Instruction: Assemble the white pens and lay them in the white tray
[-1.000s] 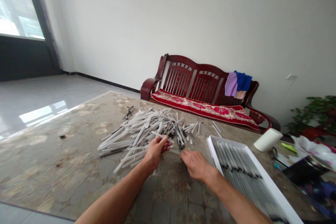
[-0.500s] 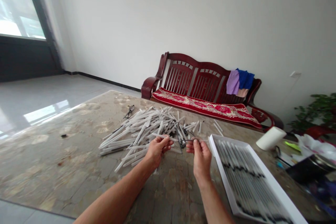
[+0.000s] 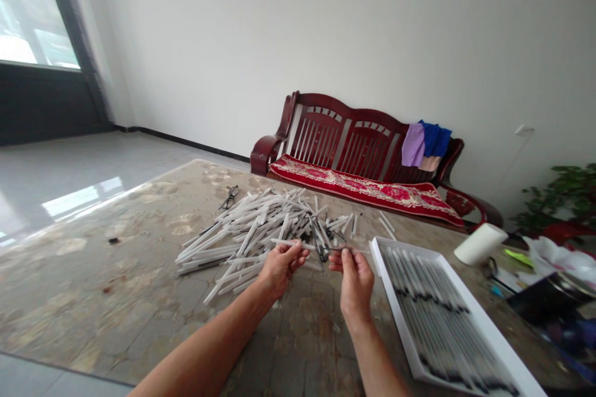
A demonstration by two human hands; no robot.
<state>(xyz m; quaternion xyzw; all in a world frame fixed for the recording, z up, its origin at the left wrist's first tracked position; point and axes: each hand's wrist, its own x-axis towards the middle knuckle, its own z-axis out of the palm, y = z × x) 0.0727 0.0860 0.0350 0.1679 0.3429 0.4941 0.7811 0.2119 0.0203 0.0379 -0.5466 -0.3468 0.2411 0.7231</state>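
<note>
Both hands are raised just above the near edge of a loose heap of white plastic tubes with black ends (image 3: 251,236). The left hand (image 3: 282,270) pinches a long thin white plastic tube (image 3: 302,245) near one end, and the right hand (image 3: 356,285) closes narrowly on its other part, so the tube spans the gap between them. Beside the right hand, a shallow white rectangular tray (image 3: 395,316) holds tubes in neat parallel rows. The mottled beige stone worktop (image 3: 93,279) also carries black-framed glasses (image 3: 228,198) beyond the heap and a white paper roll (image 3: 479,244) near its far right edge. Past the far edge stands a dark red wooden bench (image 3: 321,130) with a red floral cushion (image 3: 363,189).
</note>
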